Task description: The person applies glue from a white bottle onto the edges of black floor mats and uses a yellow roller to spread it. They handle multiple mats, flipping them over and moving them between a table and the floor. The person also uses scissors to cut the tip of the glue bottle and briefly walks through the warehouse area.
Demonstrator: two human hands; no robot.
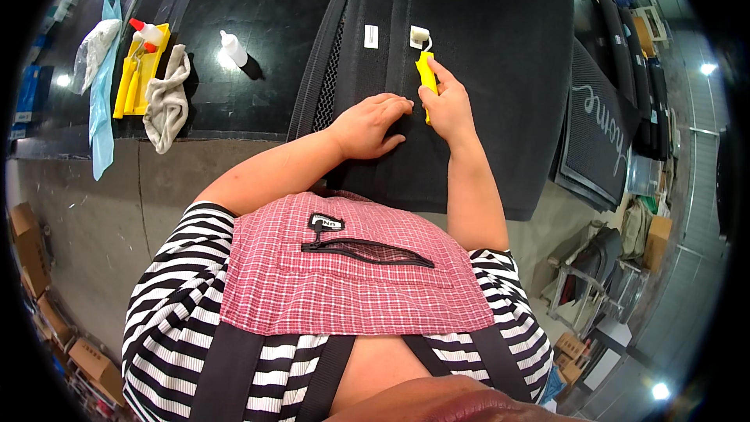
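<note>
The right hand (451, 105) grasps the yellow handle of a small white-headed roller (423, 55), whose head rests on a large black rubbery mat (484, 47) spread over the dark surface (234, 101). The left hand (371, 125) lies flat and open on the mat, touching the right hand.

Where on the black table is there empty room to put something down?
Bare tabletop lies between the squeeze bottle and the black mat. Crowded at far left: yellow tray and grey rag. The mat's middle holds both hands and the yellow roller.
</note>
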